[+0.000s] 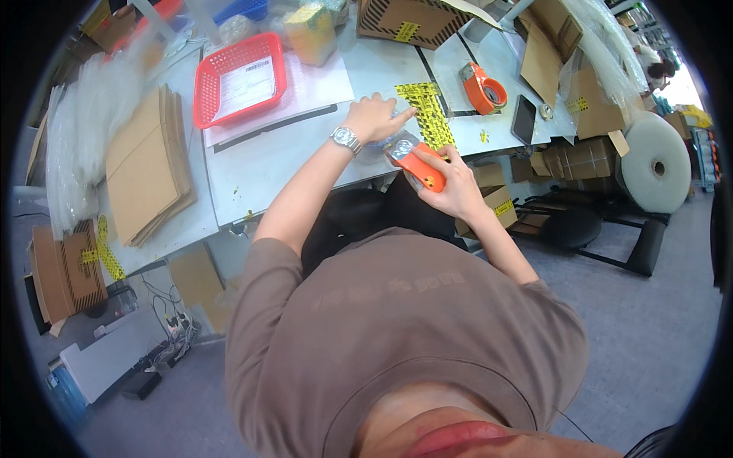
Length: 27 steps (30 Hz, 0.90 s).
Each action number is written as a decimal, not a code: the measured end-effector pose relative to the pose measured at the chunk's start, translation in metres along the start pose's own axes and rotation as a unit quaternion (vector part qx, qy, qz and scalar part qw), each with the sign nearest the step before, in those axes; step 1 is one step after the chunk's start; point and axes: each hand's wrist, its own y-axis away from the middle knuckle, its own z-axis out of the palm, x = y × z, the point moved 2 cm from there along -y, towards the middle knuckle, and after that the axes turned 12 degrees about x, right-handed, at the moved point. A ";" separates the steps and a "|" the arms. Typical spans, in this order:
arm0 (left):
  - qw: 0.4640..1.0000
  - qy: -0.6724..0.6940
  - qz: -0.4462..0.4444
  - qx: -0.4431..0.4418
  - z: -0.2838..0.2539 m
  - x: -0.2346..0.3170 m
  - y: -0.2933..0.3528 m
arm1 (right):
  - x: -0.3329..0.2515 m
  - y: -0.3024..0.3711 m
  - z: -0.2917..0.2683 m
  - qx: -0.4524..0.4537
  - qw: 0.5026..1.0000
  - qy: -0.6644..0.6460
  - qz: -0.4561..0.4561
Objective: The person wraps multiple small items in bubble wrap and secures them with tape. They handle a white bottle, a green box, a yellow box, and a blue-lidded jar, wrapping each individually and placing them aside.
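Observation:
My right hand (458, 185) is wrapped round an orange tape dispenser (429, 172) at the table's front edge. The dispenser's metal-coloured front end points toward my left hand (376, 118). That hand lies on the table with its fingers spread, just left of the dispenser. Some clear plastic (372, 153) shows below my left palm; what it covers is mostly hidden. Strips of yellow-and-black tape (429, 114) are stuck to the tabletop beside both hands.
A red basket (280, 85) holding a printed sheet stands left, near flat cardboard (149, 164). Right are a second orange tape dispenser (482, 90) and a phone (524, 120). An open carton (408, 23) sits at the back. A black chair (573, 227) and a large white roll (655, 163) stand right.

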 end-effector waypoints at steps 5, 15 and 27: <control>1.000 0.008 -0.014 -0.015 0.008 -0.005 -0.001 | -0.019 0.020 -0.032 -0.022 0.999 0.039 0.017; 0.994 -0.108 0.001 0.032 0.021 0.012 0.001 | -0.013 -0.039 0.011 -0.431 0.825 0.364 -0.034; 0.944 -0.261 0.052 0.195 0.047 0.028 0.019 | 0.110 -0.120 0.041 0.125 0.924 0.354 -0.072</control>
